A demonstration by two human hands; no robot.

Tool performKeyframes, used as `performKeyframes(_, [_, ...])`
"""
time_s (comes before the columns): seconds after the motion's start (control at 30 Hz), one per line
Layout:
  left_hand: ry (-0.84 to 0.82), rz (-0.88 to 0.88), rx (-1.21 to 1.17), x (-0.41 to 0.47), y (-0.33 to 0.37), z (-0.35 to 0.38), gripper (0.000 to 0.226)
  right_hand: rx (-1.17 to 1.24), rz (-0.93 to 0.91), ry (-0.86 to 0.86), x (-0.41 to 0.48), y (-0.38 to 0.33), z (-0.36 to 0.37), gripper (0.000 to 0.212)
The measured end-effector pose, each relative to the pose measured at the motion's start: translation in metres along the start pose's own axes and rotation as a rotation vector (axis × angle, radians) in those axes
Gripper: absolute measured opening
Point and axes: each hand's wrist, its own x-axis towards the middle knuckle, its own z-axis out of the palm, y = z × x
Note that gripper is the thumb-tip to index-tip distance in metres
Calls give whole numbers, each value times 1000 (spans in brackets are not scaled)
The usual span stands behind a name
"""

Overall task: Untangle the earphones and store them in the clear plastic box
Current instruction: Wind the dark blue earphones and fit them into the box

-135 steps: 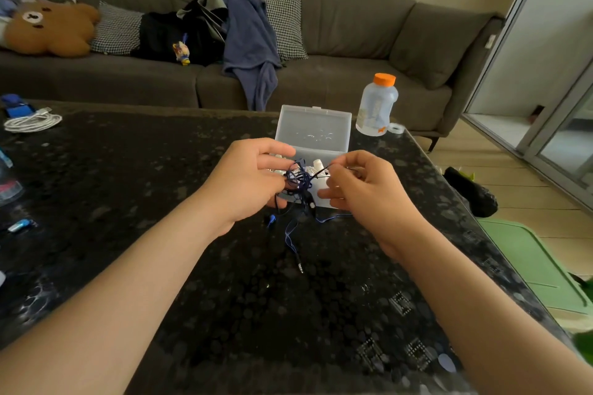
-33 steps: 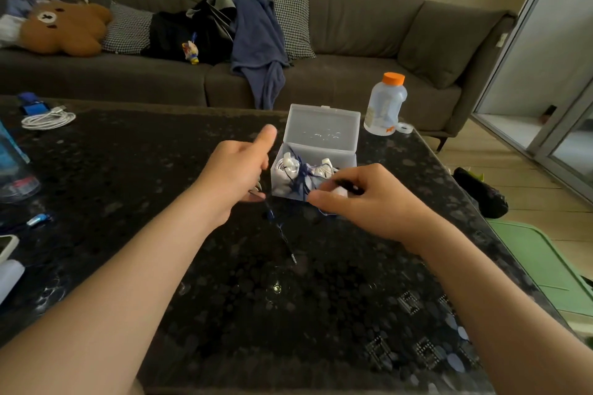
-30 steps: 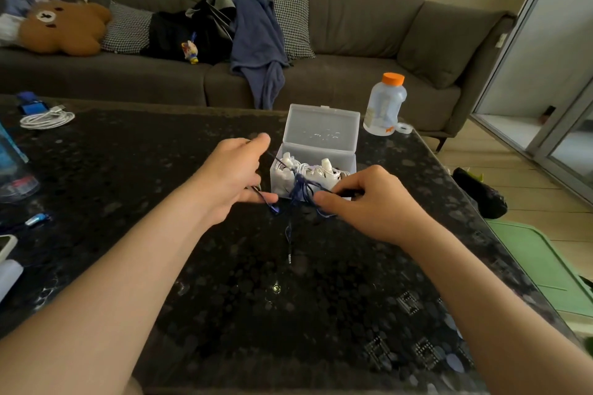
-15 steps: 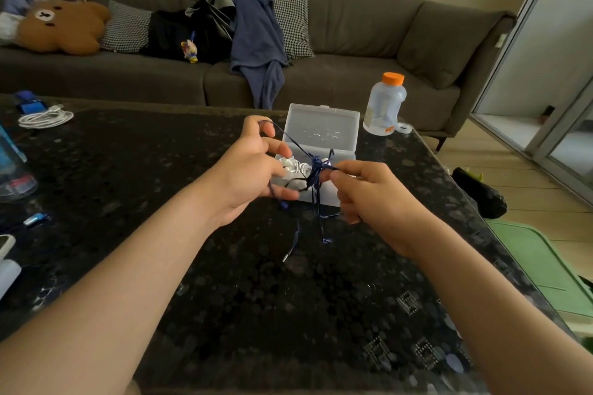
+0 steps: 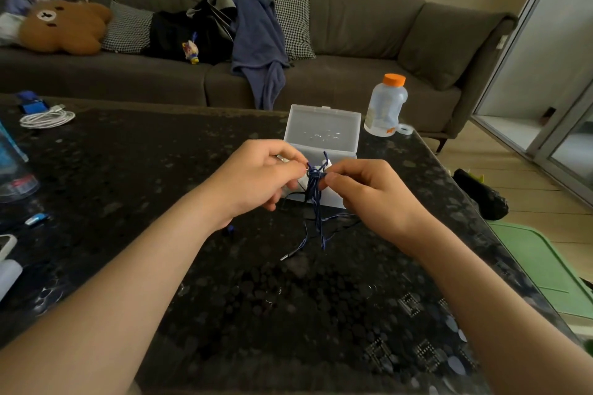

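A knot of dark blue earphones (image 5: 315,183) hangs between both hands above the black table. My left hand (image 5: 260,179) pinches the knot from the left and my right hand (image 5: 365,189) pinches it from the right. Loose strands drop to the tabletop, ending in a small jack plug (image 5: 286,256). A blue earbud (image 5: 229,229) lies under my left wrist. The clear plastic box (image 5: 322,135) stands just behind the hands with its lid up; what lies inside is mostly hidden.
A bottle with an orange cap (image 5: 386,104) stands at the table's far right. A coiled white cable (image 5: 47,118) and small items lie at the left edge. A grey sofa (image 5: 353,42) with clothes runs behind. The table's right edge drops to a green mat (image 5: 539,266).
Both hands have drawn closer together around the knot. The long strand stretched up to my left thumb half a second ago is gone; the cord now bunches tightly between the fingertips.
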Motion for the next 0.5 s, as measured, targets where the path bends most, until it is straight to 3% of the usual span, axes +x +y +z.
performKeyframes(0.3, [10,137,146,-2,-3,0,18,10,-23,29,1,2,1,26])
performKeyframes(0.43, [51,140,163,-2,-2,-1,12,77,-27,122,1,5,3,10])
performKeyframes(0.5, [31,123,150,-3,-2,-1,10,85,-82,173,1,7,3,17])
